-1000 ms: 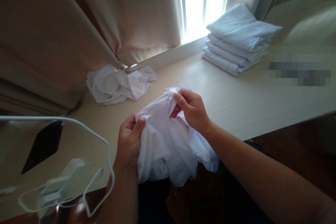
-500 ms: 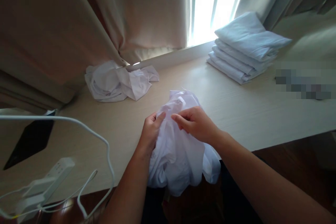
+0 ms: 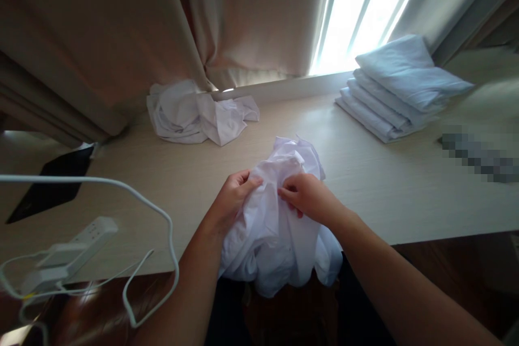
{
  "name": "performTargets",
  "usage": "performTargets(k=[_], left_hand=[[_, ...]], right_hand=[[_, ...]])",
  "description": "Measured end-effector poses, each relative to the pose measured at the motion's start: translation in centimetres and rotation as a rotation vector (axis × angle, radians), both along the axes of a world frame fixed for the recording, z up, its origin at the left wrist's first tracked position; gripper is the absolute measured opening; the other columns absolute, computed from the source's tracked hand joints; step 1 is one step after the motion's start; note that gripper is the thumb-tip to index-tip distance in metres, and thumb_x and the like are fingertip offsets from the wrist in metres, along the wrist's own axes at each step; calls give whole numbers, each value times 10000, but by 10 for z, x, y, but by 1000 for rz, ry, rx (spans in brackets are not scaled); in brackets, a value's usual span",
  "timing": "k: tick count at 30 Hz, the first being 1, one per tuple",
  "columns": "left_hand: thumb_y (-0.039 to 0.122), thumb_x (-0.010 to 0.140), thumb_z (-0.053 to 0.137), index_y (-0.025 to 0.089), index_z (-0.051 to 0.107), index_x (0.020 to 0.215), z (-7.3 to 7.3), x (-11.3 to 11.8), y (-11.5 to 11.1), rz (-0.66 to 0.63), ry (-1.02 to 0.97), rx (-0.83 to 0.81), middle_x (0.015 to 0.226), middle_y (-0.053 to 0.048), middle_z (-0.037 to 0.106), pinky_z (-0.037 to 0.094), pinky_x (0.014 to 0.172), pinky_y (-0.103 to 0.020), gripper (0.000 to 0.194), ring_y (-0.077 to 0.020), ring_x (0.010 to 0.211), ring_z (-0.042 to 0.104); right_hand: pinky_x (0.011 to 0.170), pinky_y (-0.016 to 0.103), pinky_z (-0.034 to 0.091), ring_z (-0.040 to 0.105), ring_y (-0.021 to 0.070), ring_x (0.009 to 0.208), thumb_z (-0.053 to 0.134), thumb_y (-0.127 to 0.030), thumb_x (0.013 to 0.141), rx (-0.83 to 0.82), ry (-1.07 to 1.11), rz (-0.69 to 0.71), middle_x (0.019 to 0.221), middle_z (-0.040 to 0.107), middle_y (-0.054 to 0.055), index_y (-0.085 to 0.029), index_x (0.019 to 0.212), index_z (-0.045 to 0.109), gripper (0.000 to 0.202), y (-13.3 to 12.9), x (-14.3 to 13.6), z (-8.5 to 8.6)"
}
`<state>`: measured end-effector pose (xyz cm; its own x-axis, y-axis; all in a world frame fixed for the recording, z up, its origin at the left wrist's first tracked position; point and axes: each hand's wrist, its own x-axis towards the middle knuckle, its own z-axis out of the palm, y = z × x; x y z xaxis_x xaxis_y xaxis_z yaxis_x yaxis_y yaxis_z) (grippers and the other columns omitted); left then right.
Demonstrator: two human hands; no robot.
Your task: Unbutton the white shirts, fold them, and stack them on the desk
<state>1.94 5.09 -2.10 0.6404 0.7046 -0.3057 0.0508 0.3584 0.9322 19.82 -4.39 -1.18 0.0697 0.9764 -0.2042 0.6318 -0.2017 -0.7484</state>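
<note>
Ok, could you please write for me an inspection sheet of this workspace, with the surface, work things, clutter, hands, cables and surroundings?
Surface: pale table, wood-like grain.
Work things: white cloth in use, bunched and hanging over the front edge; crumpled white cloth at the back; folded white stack back right.
Clutter: flat black object on the left; pixelated item on the right, unidentifiable.
Hands: left hand grips the white cloth; right hand curls against it, pinch unclear.
Cables: white cable looping at left; power strip with adapters plugged in.
Surroundings: drawn curtain, bright window.
</note>
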Motion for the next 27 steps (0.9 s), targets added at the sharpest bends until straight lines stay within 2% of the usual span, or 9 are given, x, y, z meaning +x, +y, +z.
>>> performTargets(k=[2, 3, 6, 11, 15, 18, 20, 23, 27], left_hand=[[414, 761, 734, 142, 687, 963, -3, 0, 1, 30, 4, 12, 810, -49, 697, 483, 573, -227, 342, -135, 619, 620], [425, 759, 735, 143, 686, 963, -5, 1, 1, 46, 10, 18, 812, -49, 697, 482, 575, -228, 352, -135, 621, 620], [450, 743, 749, 141, 690, 928, -9, 3, 1, 62, 39, 40, 794, -44, 692, 464, 549, -218, 365, -123, 596, 600], [471, 741, 746, 150, 702, 913, -9, 8, 0, 42, 47, 61, 784, -36, 692, 450, 520, -210, 368, -111, 569, 577], [496, 712, 760, 144, 713, 885, -11, 11, -2, 72, 88, 101, 753, -33, 697, 441, 502, -213, 395, -115, 550, 570], [511, 710, 755, 144, 712, 883, -15, 11, -2, 90, 73, 107, 753, -33, 701, 441, 505, -214, 408, -115, 551, 574], [518, 711, 752, 144, 708, 883, -17, 11, -2, 93, 62, 101, 753, -31, 701, 442, 506, -216, 414, -115, 547, 574], [518, 719, 746, 141, 705, 883, -19, 11, -2, 98, 53, 112, 752, -30, 698, 445, 514, -216, 413, -115, 556, 579], [512, 739, 732, 143, 704, 874, -20, 10, -2, 95, 45, 141, 768, -29, 697, 436, 516, -209, 393, -110, 566, 573]], right_hand=[[502, 226, 392, 577, 101, 477, 476, -351, 938, 63, 138, -3, 635, 650, 6, -180, 682, 569, 322, 0, -6, 2], [504, 225, 394, 592, 106, 504, 488, -342, 933, 101, 142, -30, 667, 663, 11, -182, 714, 582, 288, 0, -8, 2], [508, 238, 378, 585, 119, 534, 546, -311, 898, 148, -25, -134, 696, 674, 32, -180, 725, 607, 225, 0, -8, 1], [508, 261, 346, 523, 118, 475, 614, -355, 859, 39, -275, -160, 574, 630, 28, -187, 613, 604, 298, 1, 8, -3], [455, 260, 330, 480, 113, 389, 630, -452, 849, -126, -214, -117, 483, 591, 20, -189, 593, 608, 367, -1, 15, -10], [456, 266, 347, 488, 125, 381, 634, -444, 849, -181, -179, -65, 465, 586, 21, -189, 625, 635, 339, -1, 9, -16], [494, 272, 365, 533, 142, 443, 637, -396, 847, -154, -240, -64, 528, 625, 31, -194, 679, 665, 264, 1, 3, -18], [568, 279, 381, 619, 183, 630, 644, -385, 841, -26, -351, -133, 732, 701, 49, -223, 815, 697, 173, 5, -2, -21], [598, 271, 391, 626, 191, 707, 658, -477, 828, 61, -369, -259, 814, 701, 45, -240, 981, 668, 283, 10, 5, -25]])
